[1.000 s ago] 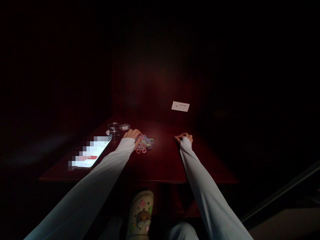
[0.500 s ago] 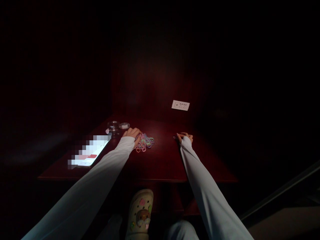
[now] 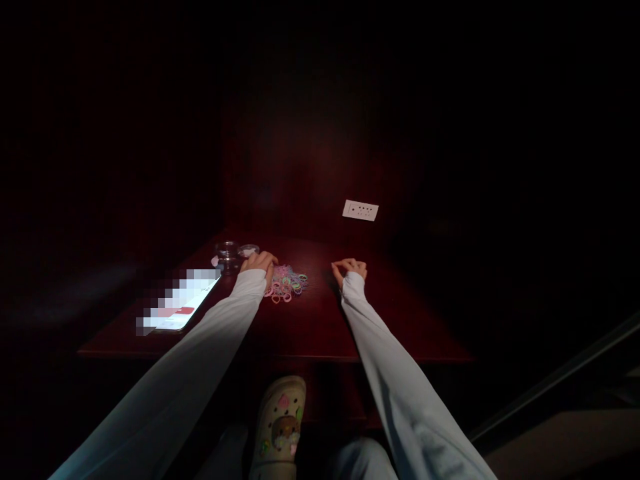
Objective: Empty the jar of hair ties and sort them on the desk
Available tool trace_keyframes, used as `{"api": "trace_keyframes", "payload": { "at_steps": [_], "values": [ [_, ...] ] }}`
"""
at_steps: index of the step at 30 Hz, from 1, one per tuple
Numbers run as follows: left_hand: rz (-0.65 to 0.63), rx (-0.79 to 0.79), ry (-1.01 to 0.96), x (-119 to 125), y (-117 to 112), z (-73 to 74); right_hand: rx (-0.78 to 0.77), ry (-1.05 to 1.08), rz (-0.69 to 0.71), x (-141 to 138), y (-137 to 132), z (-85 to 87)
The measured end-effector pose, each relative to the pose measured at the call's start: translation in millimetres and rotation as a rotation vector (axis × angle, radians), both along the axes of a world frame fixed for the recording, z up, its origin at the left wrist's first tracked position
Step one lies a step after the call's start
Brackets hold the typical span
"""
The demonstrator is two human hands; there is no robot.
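Note:
A loose pile of small pastel hair ties [image 3: 287,285] lies on the dark red table [image 3: 315,337]. My left hand [image 3: 257,264] rests at the pile's left edge, palm down, with its fingers bent and apart; its thumb side touches or nearly touches the ties. Right of the pile, my right hand [image 3: 353,269] hovers low over the table. Its thumb and index fingertip come together in a pinch; anything between them is too small to make out. Behind my left hand stands a clear round jar [image 3: 227,259], with its clear lid [image 3: 249,251] beside it.
A lit phone [image 3: 187,303] lies at the table's left, partly blurred out. On the back wall is a white socket plate [image 3: 361,211]. Below the table's front edge shows a cream clog [image 3: 281,427] with charms. The surroundings are very dark.
My right hand has moved left, closer to the pile, with its thumb and index finger now pinched. The small pale thing at its fingertips no longer shows. My left hand has shifted slightly left.

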State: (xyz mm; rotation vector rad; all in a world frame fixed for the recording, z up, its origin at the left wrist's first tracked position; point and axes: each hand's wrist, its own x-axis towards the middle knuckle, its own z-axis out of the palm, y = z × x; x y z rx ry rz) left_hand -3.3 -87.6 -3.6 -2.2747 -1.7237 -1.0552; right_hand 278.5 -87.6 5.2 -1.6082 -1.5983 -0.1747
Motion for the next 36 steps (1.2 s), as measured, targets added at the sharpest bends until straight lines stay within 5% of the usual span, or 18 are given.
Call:
{"api": "trace_keyframes", "payload": {
  "at_steps": [5, 10, 26, 36],
  "values": [
    [0.032, -0.009, 0.001, 0.4, 1.9, -0.8, -0.064, -0.049, 0.247, -75.3, -12.0, 0.3],
    [-0.012, -0.005, 0.048, -2.3, 4.1, -0.8, -0.205, 0.135, 0.229, -111.3, -10.5, -3.2],
    [-0.026, 0.039, 0.039, -1.2, 5.4, -2.9, -0.304, 0.220, 0.241, -114.5, -8.3, -4.7],
    [-0.052, 0.049, 0.051, -2.6, 3.5, -3.8, -0.217, 0.300, 0.233, -113.0, -7.8, -6.3]
  ]
}}
